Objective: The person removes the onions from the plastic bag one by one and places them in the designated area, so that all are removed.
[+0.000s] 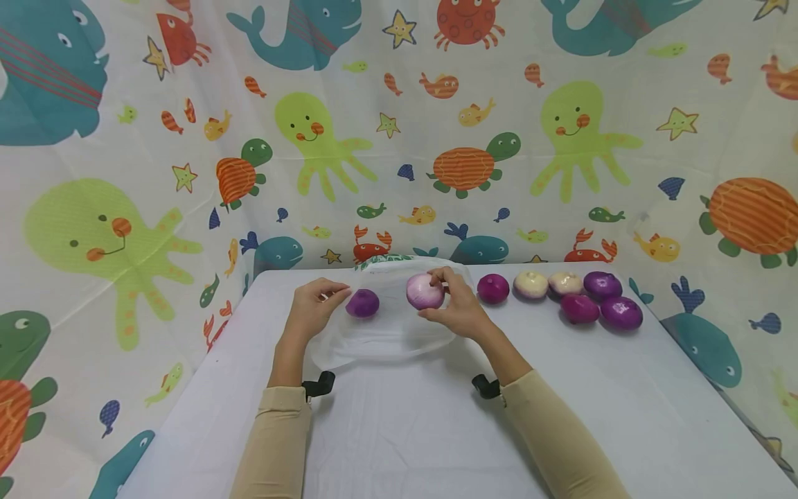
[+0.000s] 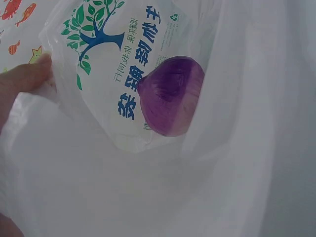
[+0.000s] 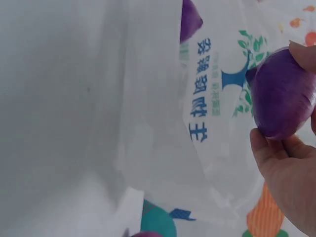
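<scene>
A purple onion (image 1: 425, 292) is in my right hand (image 1: 460, 305), gripped between thumb and fingers over the right part of a plastic bag (image 1: 386, 343). The right wrist view shows this onion (image 3: 282, 94) up close, its pointed tip toward the bag's printed wall. My left hand (image 1: 314, 308) pinches the bag's edge at its left side. Inside the bag lies another purple onion (image 2: 172, 96), in front of a printed green tree and blue lettering. In the left wrist view only parts of the left fingers (image 2: 29, 74) show.
Right of the bag, a purple onion (image 1: 493, 288) stands on the white table (image 1: 399, 430). Farther right sits a group of several onions, among them a white onion (image 1: 531, 285) and a purple onion (image 1: 621, 313). A curtain (image 1: 399, 125) printed with sea animals hangs behind the table.
</scene>
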`<state>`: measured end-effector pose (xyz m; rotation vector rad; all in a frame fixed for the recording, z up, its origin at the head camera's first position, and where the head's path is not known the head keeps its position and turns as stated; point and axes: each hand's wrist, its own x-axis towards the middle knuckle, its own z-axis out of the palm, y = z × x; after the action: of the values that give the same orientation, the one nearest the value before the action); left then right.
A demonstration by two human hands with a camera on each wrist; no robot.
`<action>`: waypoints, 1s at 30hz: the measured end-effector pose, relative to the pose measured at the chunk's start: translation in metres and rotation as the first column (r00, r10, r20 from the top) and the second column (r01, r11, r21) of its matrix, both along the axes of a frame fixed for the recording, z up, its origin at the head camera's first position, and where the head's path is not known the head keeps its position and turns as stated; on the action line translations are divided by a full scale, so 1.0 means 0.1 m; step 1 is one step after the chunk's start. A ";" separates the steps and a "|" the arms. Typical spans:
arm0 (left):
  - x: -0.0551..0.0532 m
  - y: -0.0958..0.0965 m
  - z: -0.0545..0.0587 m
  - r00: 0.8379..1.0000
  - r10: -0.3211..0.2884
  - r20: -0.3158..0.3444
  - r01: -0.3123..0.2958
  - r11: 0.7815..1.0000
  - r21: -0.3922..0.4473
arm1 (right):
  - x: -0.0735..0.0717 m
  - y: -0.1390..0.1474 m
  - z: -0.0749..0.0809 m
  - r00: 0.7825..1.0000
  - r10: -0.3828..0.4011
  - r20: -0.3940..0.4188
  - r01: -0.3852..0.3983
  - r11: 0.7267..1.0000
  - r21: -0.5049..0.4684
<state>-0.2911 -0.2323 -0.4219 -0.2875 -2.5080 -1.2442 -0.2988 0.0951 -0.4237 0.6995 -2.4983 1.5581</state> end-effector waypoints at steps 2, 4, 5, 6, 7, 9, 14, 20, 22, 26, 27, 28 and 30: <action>0.00 0.00 0.01 1.000 0.000 -0.003 0.000 1.000 -0.002 | -0.01 0.05 0.03 1.000 -0.015 -0.009 0.015 1.000 -0.019; 0.00 0.01 0.01 1.000 -0.002 -0.006 0.002 1.000 -0.001 | -0.03 0.10 0.05 0.999 -0.034 -0.015 0.033 0.999 -0.032; 0.00 0.01 0.01 1.000 -0.002 -0.007 0.002 1.000 -0.001 | -0.04 0.12 0.06 0.999 -0.041 -0.018 0.041 0.999 -0.035; 0.00 0.01 0.01 1.000 -0.003 -0.007 0.003 1.000 0.000 | -0.05 0.14 0.06 0.999 -0.048 -0.019 0.047 0.998 -0.038; 0.00 0.01 0.01 1.000 -0.003 -0.007 0.003 1.000 0.000 | -0.05 0.17 0.07 0.998 -0.052 -0.021 0.051 0.998 -0.044; 0.00 0.01 0.01 1.000 -0.004 -0.006 0.004 1.000 0.001 | -0.07 0.21 0.08 0.998 -0.063 -0.025 0.061 0.997 -0.049; 0.00 0.01 0.00 1.000 -0.001 -0.002 0.001 1.000 -0.002 | -0.07 0.29 0.12 0.996 -0.084 -0.034 0.082 0.995 -0.061; 0.00 0.01 -0.01 1.000 0.006 0.003 -0.006 1.000 -0.012 | -0.08 0.36 0.13 0.994 -0.097 -0.049 0.093 0.992 -0.080; 0.00 0.01 -0.01 1.000 0.006 0.003 -0.006 1.000 -0.013 | -0.09 0.38 0.13 0.994 -0.101 -0.051 0.097 0.992 -0.079; 0.00 0.01 0.00 1.000 0.008 0.001 -0.008 1.000 -0.015 | -0.10 0.44 0.13 0.993 -0.107 -0.053 0.101 0.990 -0.094; 0.00 0.01 0.00 1.000 0.008 0.001 -0.008 1.000 -0.014 | -0.11 0.46 0.13 0.993 -0.108 -0.053 0.102 0.990 -0.101; 0.00 0.01 0.00 1.000 0.007 0.001 -0.007 1.000 -0.014 | -0.11 0.48 0.13 0.993 -0.111 -0.048 0.106 0.989 -0.107; 0.00 0.01 0.00 1.000 0.006 0.001 -0.006 1.000 -0.013 | -0.12 0.52 0.14 0.992 -0.123 -0.032 0.118 0.986 -0.119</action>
<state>-0.2909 -0.2315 -0.4220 -0.2823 -2.5166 -1.2270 -0.3103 0.1468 -0.4095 0.5466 -2.3518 1.6154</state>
